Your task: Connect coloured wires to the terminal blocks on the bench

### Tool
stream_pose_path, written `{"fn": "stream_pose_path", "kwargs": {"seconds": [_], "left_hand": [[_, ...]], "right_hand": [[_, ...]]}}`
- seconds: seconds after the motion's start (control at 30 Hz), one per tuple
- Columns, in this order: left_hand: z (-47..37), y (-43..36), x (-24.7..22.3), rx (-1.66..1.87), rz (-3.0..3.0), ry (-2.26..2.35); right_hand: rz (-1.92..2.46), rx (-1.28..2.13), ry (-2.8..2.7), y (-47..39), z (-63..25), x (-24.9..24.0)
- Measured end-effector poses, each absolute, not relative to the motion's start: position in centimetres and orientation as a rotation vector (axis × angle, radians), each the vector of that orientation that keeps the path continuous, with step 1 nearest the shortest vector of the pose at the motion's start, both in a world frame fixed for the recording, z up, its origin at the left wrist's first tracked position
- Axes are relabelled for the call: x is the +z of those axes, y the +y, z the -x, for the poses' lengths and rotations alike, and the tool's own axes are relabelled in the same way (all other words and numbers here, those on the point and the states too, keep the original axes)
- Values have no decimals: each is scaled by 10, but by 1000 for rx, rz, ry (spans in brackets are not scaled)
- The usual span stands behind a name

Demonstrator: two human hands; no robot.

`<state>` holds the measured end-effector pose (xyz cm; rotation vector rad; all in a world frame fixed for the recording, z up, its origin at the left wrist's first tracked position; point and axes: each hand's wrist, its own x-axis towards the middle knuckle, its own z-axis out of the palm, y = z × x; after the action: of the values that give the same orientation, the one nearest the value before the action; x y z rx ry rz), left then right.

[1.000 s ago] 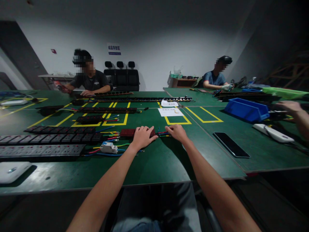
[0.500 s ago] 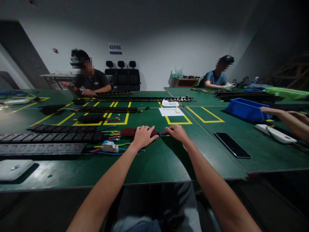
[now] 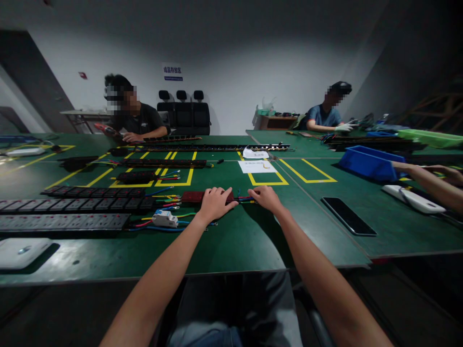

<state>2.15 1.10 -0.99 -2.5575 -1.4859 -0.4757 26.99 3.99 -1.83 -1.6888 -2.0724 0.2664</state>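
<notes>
A dark red block (image 3: 191, 197) lies flat on the green table, with coloured wires (image 3: 243, 198) coming out of its right end. Across the block's right part rests my left hand (image 3: 216, 204), fingers stretched over the top and thumb out along the near side. My right hand (image 3: 266, 196) is closed in a pinch on the wires, a short way from the block. More wire ends with ring terminals (image 3: 175, 199) reach the block's left side from a black socket strip (image 3: 79, 206). A white breaker (image 3: 165, 218) sits on wires near my left wrist.
Nearby are a grey socket strip (image 3: 65, 222), a white device (image 3: 23, 253), a phone (image 3: 349, 216) and a paper sheet (image 3: 255, 166). A blue bin (image 3: 369, 163) stands at right beside another person's arms (image 3: 427, 173). Two people sit across the table.
My hands, the block and the wires stay in place. Across the table, the person at left now shows a red-and-black object in hand; the gloved hands at right have shifted slightly.
</notes>
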Motion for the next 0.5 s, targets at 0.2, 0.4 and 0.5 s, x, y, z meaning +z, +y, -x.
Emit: {"fn": "stream_pose_path", "kwargs": {"seconds": [0.2, 0.4, 0.5], "left_hand": [[-20, 11, -8, -454, 2586, -1475], [-20, 11, -5, -459, 2572, -1483], [-20, 10, 0, -547, 2528, -1480]], "right_hand": [[1685, 258, -2064, 39, -269, -19], [1710, 305, -1822, 46, -272, -22], [1665, 335, -1634, 53, -276, -22]]}}
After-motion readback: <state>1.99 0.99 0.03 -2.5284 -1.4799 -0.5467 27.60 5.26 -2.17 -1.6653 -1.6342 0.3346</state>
